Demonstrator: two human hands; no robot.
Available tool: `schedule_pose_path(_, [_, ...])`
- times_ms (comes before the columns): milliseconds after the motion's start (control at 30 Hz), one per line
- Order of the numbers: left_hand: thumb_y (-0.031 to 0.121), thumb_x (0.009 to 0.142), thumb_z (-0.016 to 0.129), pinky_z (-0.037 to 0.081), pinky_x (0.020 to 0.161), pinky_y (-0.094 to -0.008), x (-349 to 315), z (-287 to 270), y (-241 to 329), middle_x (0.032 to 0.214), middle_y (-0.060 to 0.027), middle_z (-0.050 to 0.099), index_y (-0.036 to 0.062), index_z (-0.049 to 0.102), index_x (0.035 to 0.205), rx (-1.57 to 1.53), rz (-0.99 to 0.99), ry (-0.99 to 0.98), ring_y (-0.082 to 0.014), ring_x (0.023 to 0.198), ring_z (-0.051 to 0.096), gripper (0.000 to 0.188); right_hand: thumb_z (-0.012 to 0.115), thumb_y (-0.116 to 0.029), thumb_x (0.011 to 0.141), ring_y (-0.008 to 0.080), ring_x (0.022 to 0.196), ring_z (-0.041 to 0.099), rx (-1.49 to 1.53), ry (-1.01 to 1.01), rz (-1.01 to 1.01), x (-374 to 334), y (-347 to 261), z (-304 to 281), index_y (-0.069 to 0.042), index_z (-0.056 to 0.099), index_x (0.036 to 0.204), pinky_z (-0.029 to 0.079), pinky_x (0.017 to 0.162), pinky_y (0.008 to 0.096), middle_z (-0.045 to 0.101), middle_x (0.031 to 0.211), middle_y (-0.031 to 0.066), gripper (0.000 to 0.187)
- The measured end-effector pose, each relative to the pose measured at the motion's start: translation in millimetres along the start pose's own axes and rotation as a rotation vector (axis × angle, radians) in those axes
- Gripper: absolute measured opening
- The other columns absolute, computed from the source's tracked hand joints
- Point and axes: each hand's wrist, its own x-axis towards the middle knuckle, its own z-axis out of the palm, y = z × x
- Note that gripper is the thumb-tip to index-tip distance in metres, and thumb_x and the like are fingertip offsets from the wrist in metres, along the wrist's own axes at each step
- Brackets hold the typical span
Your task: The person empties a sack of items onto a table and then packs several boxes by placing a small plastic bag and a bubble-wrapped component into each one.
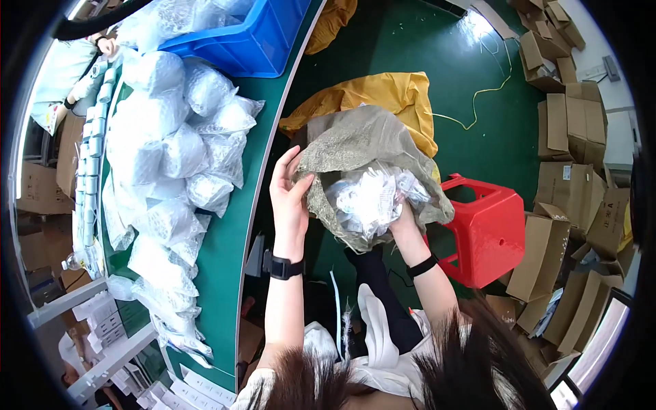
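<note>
A grey-green woven sack [362, 140] stands open in front of me, over the green floor. My left hand [288, 195] grips the sack's left rim and holds the mouth apart. My right hand [403, 217] reaches into the mouth from below, its fingers buried among clear plastic bags of small white parts [372, 198], so what it holds is hidden. Both wrists wear black bands. A yellow sack [389, 92] lies behind the grey one.
A green table [225, 260] on my left is heaped with clear bubble-wrapped bags [171, 157], and a blue crate [253, 41] sits at its far end. A red plastic stool [488, 232] stands at the right. Cardboard boxes [567, 178] are stacked along the right side.
</note>
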Motion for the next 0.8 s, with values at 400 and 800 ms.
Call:
schedule_pose_path(400, [-0.004,0.073,0.055,0.039,0.089,-0.0303,-69,-43,11,0.113,-0.0108,0.052,0.0013,0.048,0.114,0.558,0.110,0.215,-0.0185,0.110,0.046,0.043,0.045,-0.035,0.086,0.0216,0.109,0.044,0.344,-0.076,0.180,-120,-71,60,-0.006,0.039,0.123,0.035,0.095,0.0347,0.045,0.120,0.0085,0.047])
schedule_pose_path(800, [-0.004,0.077,0.053,0.041,0.082,-0.0261,-438,-219,132,0.107,-0.0060,0.052,0.0021,0.049,0.104,0.339,0.219,0.909,-0.0166,0.100,0.051,0.028,0.047,-0.016,0.088,0.0162,0.087,0.054,-0.413,-0.627,0.730,-234,49,405,-0.004,0.045,0.116,0.046,0.079,0.0298,0.054,0.106,0.0061,0.031])
